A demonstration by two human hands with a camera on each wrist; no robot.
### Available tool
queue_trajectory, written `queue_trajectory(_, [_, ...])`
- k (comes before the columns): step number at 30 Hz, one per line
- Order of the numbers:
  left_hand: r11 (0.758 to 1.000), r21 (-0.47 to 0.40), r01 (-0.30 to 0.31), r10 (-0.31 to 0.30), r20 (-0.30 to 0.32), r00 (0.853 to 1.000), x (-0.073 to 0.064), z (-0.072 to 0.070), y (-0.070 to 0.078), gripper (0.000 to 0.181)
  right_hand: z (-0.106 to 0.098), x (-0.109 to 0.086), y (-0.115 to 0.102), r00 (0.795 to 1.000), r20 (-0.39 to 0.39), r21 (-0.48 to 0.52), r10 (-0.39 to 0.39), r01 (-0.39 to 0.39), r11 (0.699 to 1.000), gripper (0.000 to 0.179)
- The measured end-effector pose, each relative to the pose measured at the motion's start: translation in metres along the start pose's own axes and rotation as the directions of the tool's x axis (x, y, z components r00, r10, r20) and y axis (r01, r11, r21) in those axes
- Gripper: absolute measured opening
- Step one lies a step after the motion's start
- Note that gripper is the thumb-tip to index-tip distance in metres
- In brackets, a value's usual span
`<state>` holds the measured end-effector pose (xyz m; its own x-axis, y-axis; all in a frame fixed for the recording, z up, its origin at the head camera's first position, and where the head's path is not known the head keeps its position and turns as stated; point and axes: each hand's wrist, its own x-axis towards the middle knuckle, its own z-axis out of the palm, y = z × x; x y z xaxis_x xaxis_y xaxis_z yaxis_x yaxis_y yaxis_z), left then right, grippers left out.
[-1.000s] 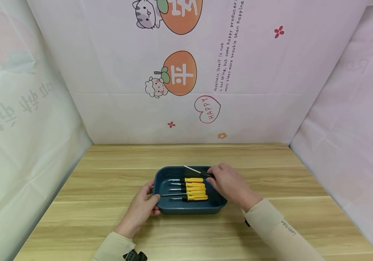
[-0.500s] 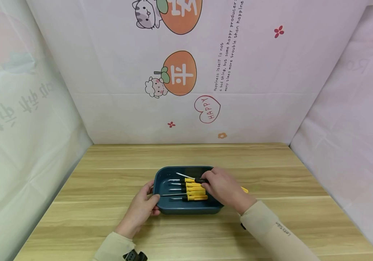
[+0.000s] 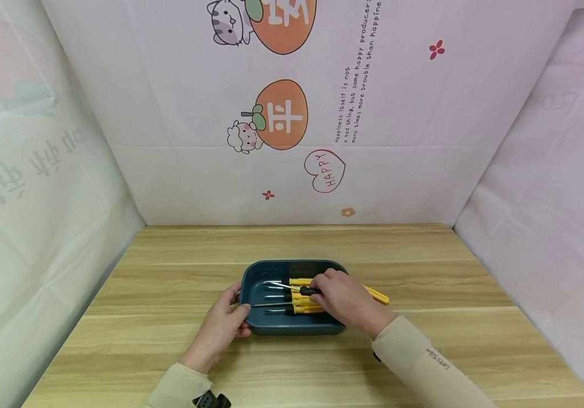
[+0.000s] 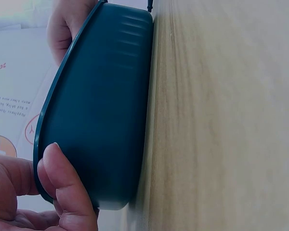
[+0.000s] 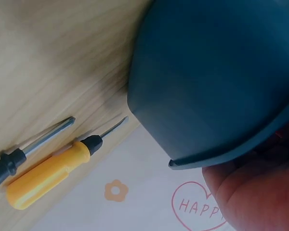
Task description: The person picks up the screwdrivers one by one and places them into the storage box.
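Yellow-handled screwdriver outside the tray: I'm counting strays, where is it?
In the head view, the yellow-handled screwdriver lies on the table right of the tray, partly behind the right hand; the right wrist view shows another screwdriver beside it.

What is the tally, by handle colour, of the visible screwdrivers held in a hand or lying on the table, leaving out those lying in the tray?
Black handle: 2 (held screwdriver in the right hand; loose black screwdriver on the table)
Yellow handle: 1 (loose yellow screwdriver, also on the table)
Total: 3
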<state>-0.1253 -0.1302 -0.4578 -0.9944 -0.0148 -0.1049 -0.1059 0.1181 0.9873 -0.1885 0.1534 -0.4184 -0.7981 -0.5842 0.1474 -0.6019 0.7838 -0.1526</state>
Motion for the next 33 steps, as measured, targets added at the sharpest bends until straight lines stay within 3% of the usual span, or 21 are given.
queue_trajectory(10, [1.000, 0.002, -0.007, 0.007, 0.002, 1.000, -0.0012, 0.0002, 0.0000, 0.060, 0.0023, 0.0002, -0.0030, 0.998, 0.058, 0.001, 0.018, -0.019, 1.000, 0.026])
queue_trajectory(33, [1.000, 0.000, -0.001, 0.001, 0.003, 1.000, -0.0010, -0.0001, 0.0001, 0.060, 0.0018, 0.0015, -0.0065, 0.988, 0.153, 0.021, -0.034, 0.031, 0.999, 0.025])
